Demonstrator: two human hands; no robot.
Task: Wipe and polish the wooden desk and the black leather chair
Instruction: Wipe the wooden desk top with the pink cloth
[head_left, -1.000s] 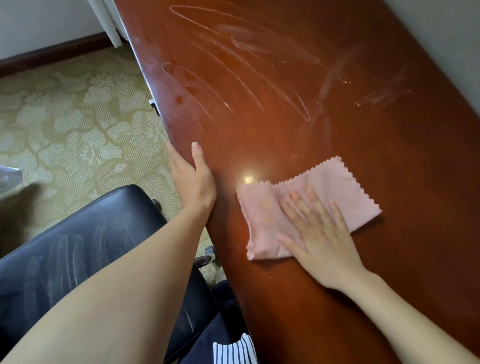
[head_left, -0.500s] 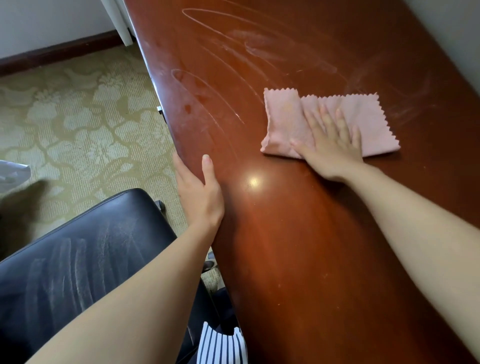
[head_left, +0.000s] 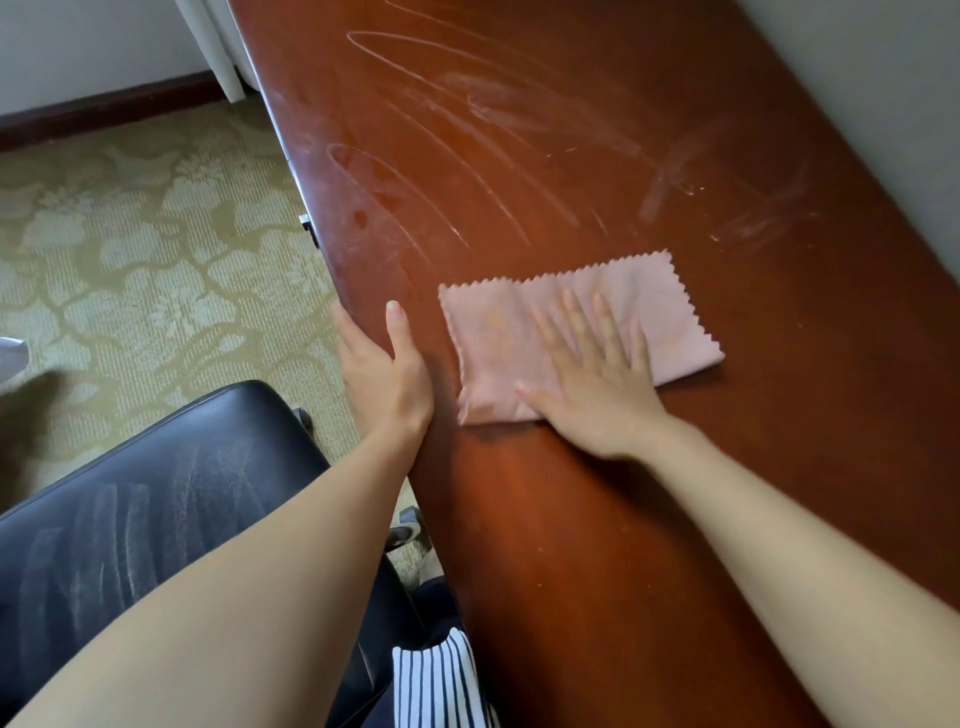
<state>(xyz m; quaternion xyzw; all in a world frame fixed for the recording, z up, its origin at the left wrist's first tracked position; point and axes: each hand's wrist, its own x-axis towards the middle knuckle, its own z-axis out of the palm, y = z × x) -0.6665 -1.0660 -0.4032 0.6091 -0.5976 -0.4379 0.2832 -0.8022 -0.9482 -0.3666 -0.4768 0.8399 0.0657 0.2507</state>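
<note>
right hand (head_left: 597, 395): laid flat with fingers straight and spread on a folded pink cloth (head_left: 665, 317), which is pressed against the top of the wooden desk (head_left: 597, 545). the cloth's far and right edges are cut in zigzag. the cloth is placed near the desk's left edge.

left hand (head_left: 387, 374): set on that left edge just beside the cloth, apart from it. the thumb is laid straight on the top, the fingers are extended along the rim, and nothing is gripped.

pale curved streaks (head_left: 467, 171) are seen on the desk beyond the cloth, toward the far end. the surface nearer than the cloth is shown smooth and reddish-brown.

the black leather chair (head_left: 156, 493) is placed left of the desk, partly covered by the left forearm. its seat is marked by faint whitish smears. a chair caster (head_left: 402, 530) is seen between seat and desk, and a striped garment (head_left: 436, 680) at the lower edge.

patterned carpet (head_left: 130, 249) is bounded by a dark baseboard (head_left: 104, 111). a grey wall (head_left: 872, 78) is seen along the desk's right side.
</note>
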